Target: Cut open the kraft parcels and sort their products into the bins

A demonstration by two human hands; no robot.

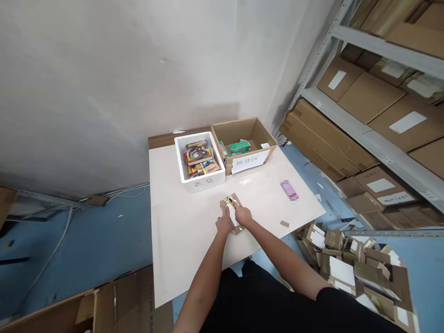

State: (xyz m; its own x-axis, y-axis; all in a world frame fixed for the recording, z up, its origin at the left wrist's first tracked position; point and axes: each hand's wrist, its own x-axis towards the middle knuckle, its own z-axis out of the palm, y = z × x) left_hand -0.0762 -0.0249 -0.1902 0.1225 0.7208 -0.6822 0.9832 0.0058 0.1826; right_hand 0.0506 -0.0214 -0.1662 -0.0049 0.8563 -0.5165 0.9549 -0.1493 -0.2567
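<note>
Cardboard parcel (237,200) lies flat on white table (180,231), frame centre; small, brown, mostly hidden under hands. Left hand (225,225) presses it down, fingers flat, gripping nothing. Right hand (243,215) clenched round yellow-black tool (230,201), tip on parcel top. Judged: slitting-open step; next stroke needs steady hold, left fingers clear of tip. White foam box (180,162) and open carton (267,138) behind, upper centre.

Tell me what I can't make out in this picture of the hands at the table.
Head view:
- Small cardboard packet: mostly covered by the left hand and right hand; contents hidden.
- Yellow-black item by the right hand: too small to identify.
- Pink object on the table: blurred out.
- Carton pile on the floor: runs off the bottom edge.
</note>
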